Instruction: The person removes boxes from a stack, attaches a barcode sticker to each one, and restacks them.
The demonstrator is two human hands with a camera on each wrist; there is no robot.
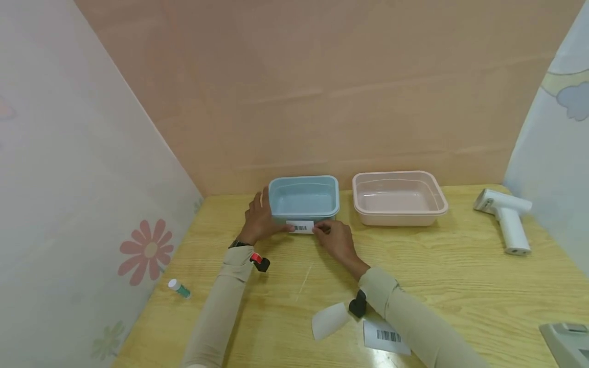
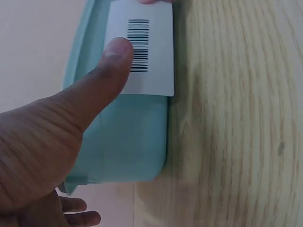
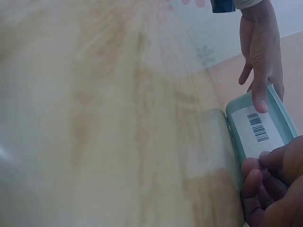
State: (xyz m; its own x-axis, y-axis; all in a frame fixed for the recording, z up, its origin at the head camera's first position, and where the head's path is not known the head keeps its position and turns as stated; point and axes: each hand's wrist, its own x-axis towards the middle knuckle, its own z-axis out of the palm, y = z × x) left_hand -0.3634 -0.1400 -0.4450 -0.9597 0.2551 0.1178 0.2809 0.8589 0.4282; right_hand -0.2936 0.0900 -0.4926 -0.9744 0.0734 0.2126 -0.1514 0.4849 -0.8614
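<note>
A white barcode label (image 1: 300,227) lies against the front wall of a blue plastic basin (image 1: 303,210). My left hand (image 1: 263,221) is at the basin's left end, its thumb pressing the label beside the bars. In the left wrist view the thumb (image 2: 111,64) lies straight across the paper, over part of the barcode. At the label's right end my right hand (image 1: 338,240) pinches its edge between thumb and curled fingers. The right wrist view shows this pinch (image 3: 265,165) low on the white paper.
A pink basin (image 1: 400,220) stands right of the blue one. Farther right lies a white scanner-shaped device (image 1: 510,225). A second barcode label (image 1: 386,337) and a curled white paper (image 1: 330,320) lie near my right forearm. A glue stick (image 1: 179,288) is at left, a grey device (image 1: 568,342) at right.
</note>
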